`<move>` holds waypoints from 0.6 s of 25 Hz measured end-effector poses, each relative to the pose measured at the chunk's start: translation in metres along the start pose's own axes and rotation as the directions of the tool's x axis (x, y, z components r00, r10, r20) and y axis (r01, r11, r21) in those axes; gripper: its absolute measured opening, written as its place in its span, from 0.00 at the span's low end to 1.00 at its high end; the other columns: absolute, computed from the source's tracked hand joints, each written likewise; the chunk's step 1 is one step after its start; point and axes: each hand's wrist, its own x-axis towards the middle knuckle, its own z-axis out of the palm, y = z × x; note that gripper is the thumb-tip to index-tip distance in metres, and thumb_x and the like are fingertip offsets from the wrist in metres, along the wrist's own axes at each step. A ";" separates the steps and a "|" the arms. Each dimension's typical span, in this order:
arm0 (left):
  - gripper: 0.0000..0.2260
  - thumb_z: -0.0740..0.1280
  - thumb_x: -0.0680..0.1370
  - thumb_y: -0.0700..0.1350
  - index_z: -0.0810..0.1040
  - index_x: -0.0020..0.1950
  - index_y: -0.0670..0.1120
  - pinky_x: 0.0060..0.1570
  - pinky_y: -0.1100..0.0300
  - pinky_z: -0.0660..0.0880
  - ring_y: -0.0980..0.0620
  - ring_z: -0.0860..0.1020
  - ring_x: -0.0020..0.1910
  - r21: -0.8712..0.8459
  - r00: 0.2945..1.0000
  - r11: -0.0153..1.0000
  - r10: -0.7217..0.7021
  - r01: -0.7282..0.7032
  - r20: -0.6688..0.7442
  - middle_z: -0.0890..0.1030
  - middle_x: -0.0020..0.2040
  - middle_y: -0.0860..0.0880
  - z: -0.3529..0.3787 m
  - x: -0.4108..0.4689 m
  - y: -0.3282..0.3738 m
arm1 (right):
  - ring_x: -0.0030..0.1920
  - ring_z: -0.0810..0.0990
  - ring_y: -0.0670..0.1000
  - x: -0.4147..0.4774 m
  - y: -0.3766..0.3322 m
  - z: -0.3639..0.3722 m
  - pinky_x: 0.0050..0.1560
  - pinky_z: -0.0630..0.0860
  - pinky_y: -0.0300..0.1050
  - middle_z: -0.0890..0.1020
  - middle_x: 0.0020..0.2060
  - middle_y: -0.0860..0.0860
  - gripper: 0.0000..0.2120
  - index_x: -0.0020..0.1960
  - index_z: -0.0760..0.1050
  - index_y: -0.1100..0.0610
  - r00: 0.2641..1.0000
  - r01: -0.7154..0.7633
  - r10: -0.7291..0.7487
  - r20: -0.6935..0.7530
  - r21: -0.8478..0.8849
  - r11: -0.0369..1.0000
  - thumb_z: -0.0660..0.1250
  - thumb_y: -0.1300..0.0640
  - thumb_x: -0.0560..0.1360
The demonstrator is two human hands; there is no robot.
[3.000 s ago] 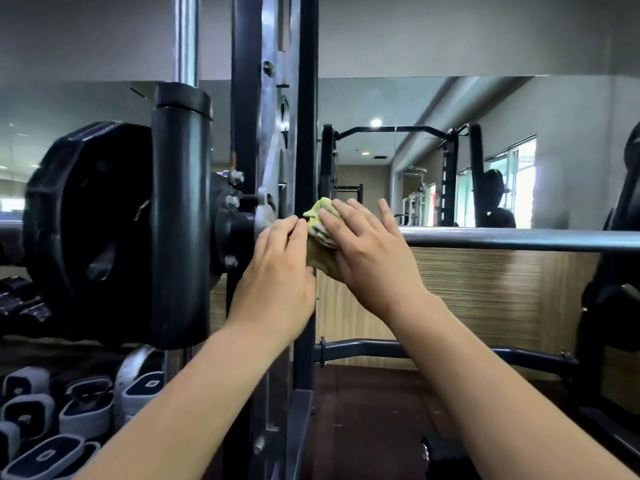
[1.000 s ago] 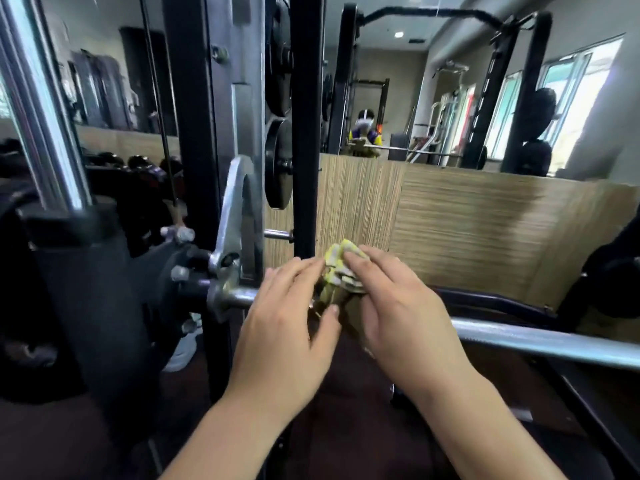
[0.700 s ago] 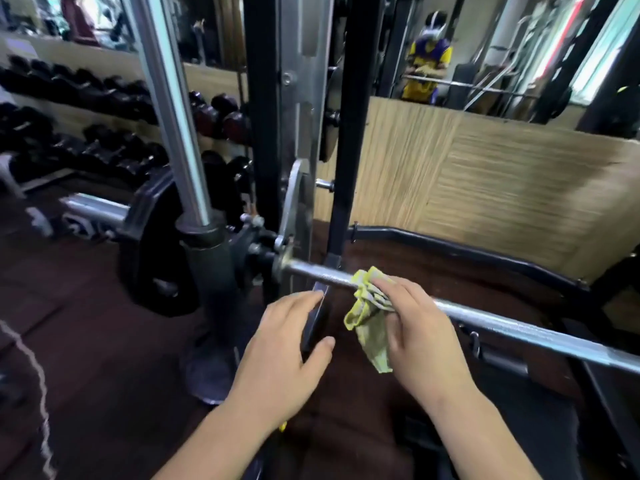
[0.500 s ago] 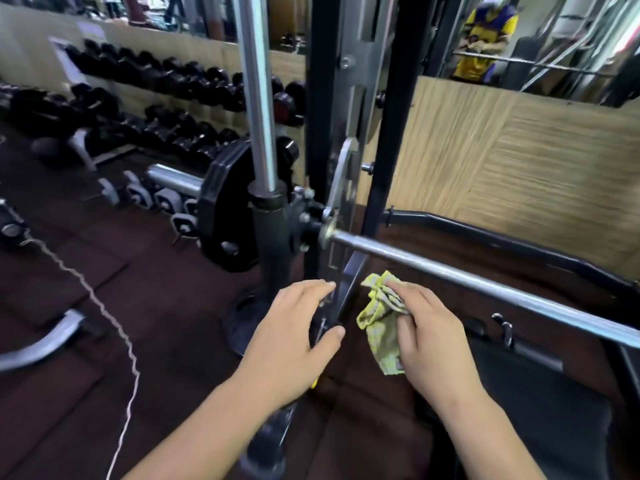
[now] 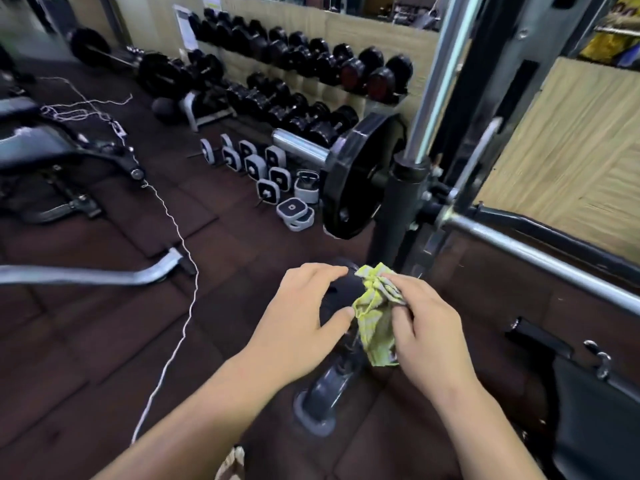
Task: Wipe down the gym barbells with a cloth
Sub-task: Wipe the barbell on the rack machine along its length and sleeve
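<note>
The chrome barbell (image 5: 540, 255) runs from the black rack upright out to the right, with a black weight plate (image 5: 349, 181) on its left sleeve. My right hand (image 5: 424, 327) grips a crumpled yellow-green cloth (image 5: 375, 313) well below the bar, clear of it. My left hand (image 5: 301, 317) hovers beside the cloth with spread, relaxed fingers, its thumb tip close to the cloth's edge. Both hands are above the dark floor and the rack's foot.
A dumbbell rack (image 5: 304, 74) lines the wooden wall at the back. Small grey plates (image 5: 273, 174) lie on the floor near the weight plate. A white cord (image 5: 173, 306) trails across the floor, and a bench (image 5: 52, 147) stands at left. A second loaded barbell (image 5: 121, 60) lies far left.
My hands and the cloth have come off the bar and dropped below it. The view has swung left and down, bringing the dumbbell rack and floor into sight.
</note>
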 end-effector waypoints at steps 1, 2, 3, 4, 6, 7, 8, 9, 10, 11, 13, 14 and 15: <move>0.22 0.66 0.75 0.55 0.70 0.70 0.56 0.65 0.66 0.64 0.60 0.65 0.67 -0.002 1.000 1.000 -0.003 0.003 -0.005 0.70 0.65 0.62 -0.008 0.001 -0.011 | 0.58 0.71 0.29 0.005 -0.010 0.011 0.61 0.62 0.22 0.78 0.60 0.39 0.25 0.65 0.77 0.50 1.000 0.006 -0.006 0.007 0.000 1.000 0.62 0.70 0.74; 0.22 0.66 0.75 0.55 0.70 0.69 0.56 0.65 0.67 0.63 0.59 0.64 0.67 -0.001 1.000 1.000 -0.001 0.001 -0.010 0.70 0.65 0.62 -0.015 0.003 -0.021 | 0.58 0.71 0.31 0.010 -0.017 0.020 0.61 0.62 0.22 0.78 0.61 0.40 0.25 0.65 0.77 0.50 1.000 0.010 -0.010 0.011 -0.004 1.000 0.62 0.70 0.74; 0.22 0.66 0.75 0.55 0.70 0.69 0.56 0.65 0.69 0.62 0.59 0.65 0.67 -0.001 1.000 1.000 0.001 -0.001 -0.011 0.70 0.65 0.62 -0.022 0.007 -0.031 | 0.59 0.72 0.32 0.017 -0.024 0.029 0.62 0.62 0.23 0.78 0.61 0.40 0.25 0.66 0.77 0.50 1.000 0.012 -0.012 0.016 -0.009 1.000 0.62 0.70 0.74; 0.22 0.66 0.75 0.55 0.70 0.69 0.56 0.65 0.70 0.61 0.59 0.65 0.67 -0.006 1.000 1.000 0.005 -0.005 -0.010 0.70 0.65 0.62 -0.032 0.011 -0.046 | 0.60 0.72 0.33 0.025 -0.033 0.041 0.63 0.63 0.24 0.78 0.62 0.40 0.26 0.66 0.77 0.50 1.000 0.017 -0.016 0.024 -0.014 1.000 0.62 0.71 0.74; 0.22 0.65 0.75 0.55 0.71 0.69 0.56 0.65 0.71 0.60 0.59 0.65 0.67 -0.034 1.000 0.999 0.023 -0.023 -0.009 0.70 0.64 0.62 -0.054 0.021 -0.078 | 0.63 0.73 0.34 0.039 -0.053 0.067 0.65 0.64 0.26 0.77 0.62 0.39 0.26 0.66 0.77 0.49 0.999 0.036 -0.035 0.030 -0.031 0.999 0.62 0.71 0.74; 0.21 0.65 0.75 0.56 0.71 0.68 0.56 0.65 0.70 0.60 0.59 0.65 0.66 -0.046 0.999 0.998 0.033 -0.033 -0.002 0.70 0.64 0.62 -0.069 0.029 -0.097 | 0.63 0.73 0.34 0.049 -0.065 0.083 0.64 0.64 0.27 0.77 0.62 0.38 0.26 0.66 0.77 0.49 0.999 0.029 -0.028 0.024 -0.038 0.999 0.62 0.70 0.74; 0.21 0.65 0.75 0.56 0.71 0.68 0.56 0.65 0.70 0.61 0.59 0.65 0.66 -0.054 0.999 0.997 0.046 -0.045 0.006 0.70 0.63 0.63 -0.082 0.038 -0.117 | 0.63 0.73 0.34 0.060 -0.076 0.098 0.64 0.65 0.26 0.77 0.62 0.38 0.26 0.66 0.77 0.48 1.000 0.011 -0.010 0.015 -0.040 0.999 0.62 0.70 0.74; 0.21 0.65 0.75 0.56 0.71 0.68 0.57 0.65 0.69 0.61 0.59 0.65 0.66 -0.061 0.998 0.996 0.059 -0.058 0.016 0.70 0.63 0.63 -0.095 0.046 -0.135 | 0.63 0.73 0.34 0.071 -0.086 0.112 0.63 0.65 0.26 0.78 0.62 0.38 0.26 0.65 0.77 0.48 1.000 -0.006 0.006 0.000 -0.035 0.999 0.62 0.70 0.74; 0.21 0.65 0.76 0.56 0.70 0.68 0.58 0.65 0.69 0.62 0.60 0.65 0.66 -0.065 0.997 0.995 0.076 -0.074 0.025 0.70 0.63 0.64 -0.107 0.054 -0.152 | 0.62 0.74 0.34 0.081 -0.097 0.124 0.62 0.65 0.26 0.78 0.61 0.38 0.25 0.65 0.78 0.48 1.000 -0.024 0.023 -0.014 -0.031 0.999 0.62 0.70 0.75; 0.20 0.65 0.76 0.56 0.70 0.68 0.58 0.64 0.70 0.61 0.60 0.65 0.66 -0.061 0.995 0.994 0.092 -0.090 0.028 0.70 0.63 0.64 -0.118 0.062 -0.167 | 0.62 0.75 0.35 0.090 -0.106 0.135 0.61 0.66 0.26 0.79 0.61 0.38 0.25 0.64 0.78 0.49 0.999 -0.032 0.032 -0.017 -0.033 0.999 0.61 0.71 0.75; 0.21 0.64 0.76 0.58 0.70 0.68 0.58 0.64 0.72 0.60 0.60 0.65 0.66 -0.068 0.994 0.993 0.102 -0.099 0.048 0.70 0.63 0.64 -0.142 0.078 -0.197 | 0.62 0.76 0.37 0.112 -0.123 0.159 0.61 0.66 0.27 0.79 0.60 0.40 0.24 0.64 0.78 0.50 0.998 -0.043 0.041 -0.046 -0.049 0.998 0.61 0.71 0.75; 0.22 0.63 0.76 0.59 0.70 0.69 0.57 0.63 0.72 0.60 0.61 0.65 0.66 -0.074 0.992 0.992 0.109 -0.105 0.062 0.70 0.63 0.64 -0.156 0.089 -0.216 | 0.62 0.76 0.38 0.128 -0.132 0.175 0.62 0.67 0.27 0.79 0.60 0.40 0.23 0.64 0.79 0.50 0.996 -0.064 0.061 -0.070 -0.046 0.997 0.61 0.70 0.75; 0.22 0.63 0.76 0.59 0.70 0.69 0.57 0.63 0.72 0.61 0.61 0.64 0.66 -0.061 0.991 0.991 0.122 -0.118 0.057 0.70 0.64 0.64 -0.161 0.093 -0.219 | 0.62 0.76 0.38 0.132 -0.139 0.177 0.62 0.67 0.28 0.79 0.61 0.40 0.23 0.65 0.78 0.50 0.995 -0.063 0.059 -0.079 -0.043 0.997 0.61 0.70 0.76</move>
